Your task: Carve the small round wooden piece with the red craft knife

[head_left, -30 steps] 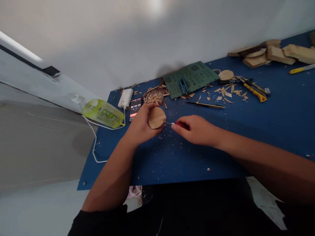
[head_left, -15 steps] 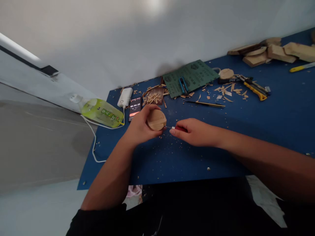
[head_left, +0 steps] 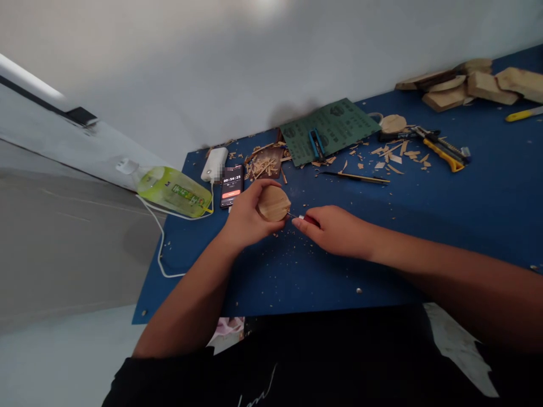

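Observation:
A round wooden disc [head_left: 272,203] is gripped by my left hand [head_left: 247,217], its thumb and fingers wrapped around the rim. My right hand [head_left: 339,230] is closed on the red handle of a carving tool [head_left: 311,220]. The tool's thin metal shaft reaches the lower right edge of the disc; its exact tip is too small to make out. Small wood crumbs lie scattered on the blue table [head_left: 297,282] beneath both hands.
Behind my hands lie a phone [head_left: 232,186], a white power bank [head_left: 214,164], wood shavings [head_left: 265,164], green sandpaper [head_left: 335,130] and a slim black tool [head_left: 356,177]. A yellow utility knife [head_left: 445,151] and wood blocks [head_left: 487,87] are rightward. A bottle [head_left: 176,192] lies left.
The disc and my left hand have shifted slightly to the right and turned a little. The tool remains at the disc's edge, its angle slightly steeper.

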A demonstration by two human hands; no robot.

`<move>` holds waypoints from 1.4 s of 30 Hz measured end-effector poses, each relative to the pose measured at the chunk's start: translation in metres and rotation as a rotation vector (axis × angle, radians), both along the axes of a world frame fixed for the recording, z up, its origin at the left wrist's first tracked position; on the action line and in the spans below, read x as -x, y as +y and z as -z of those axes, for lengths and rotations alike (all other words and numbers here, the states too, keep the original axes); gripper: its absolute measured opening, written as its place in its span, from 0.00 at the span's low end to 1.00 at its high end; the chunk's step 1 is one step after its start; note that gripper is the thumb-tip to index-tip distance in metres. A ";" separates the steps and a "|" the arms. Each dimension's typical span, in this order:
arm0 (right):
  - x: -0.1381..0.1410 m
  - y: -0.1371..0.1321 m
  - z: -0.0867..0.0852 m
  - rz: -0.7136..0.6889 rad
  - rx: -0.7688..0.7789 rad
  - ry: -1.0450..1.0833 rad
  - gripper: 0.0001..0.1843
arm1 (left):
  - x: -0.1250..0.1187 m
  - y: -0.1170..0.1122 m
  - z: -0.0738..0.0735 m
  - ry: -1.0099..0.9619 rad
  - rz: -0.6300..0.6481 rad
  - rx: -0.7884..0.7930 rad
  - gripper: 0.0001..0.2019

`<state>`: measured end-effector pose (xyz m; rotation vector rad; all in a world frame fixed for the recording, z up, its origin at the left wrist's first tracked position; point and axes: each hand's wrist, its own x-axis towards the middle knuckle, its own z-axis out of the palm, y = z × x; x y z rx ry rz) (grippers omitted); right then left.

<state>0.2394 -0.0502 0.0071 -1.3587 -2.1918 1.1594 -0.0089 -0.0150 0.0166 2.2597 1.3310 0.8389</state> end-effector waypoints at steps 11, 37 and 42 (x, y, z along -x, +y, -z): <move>0.003 0.000 0.007 0.086 -0.043 0.101 0.28 | -0.009 -0.002 0.006 -0.107 -0.117 0.011 0.35; 0.000 -0.002 0.000 0.129 -0.074 0.285 0.31 | -0.008 0.003 0.013 -0.241 -0.081 -0.028 0.39; -0.002 -0.001 -0.003 0.106 -0.083 0.182 0.30 | -0.005 0.001 0.012 -0.173 -0.068 -0.107 0.39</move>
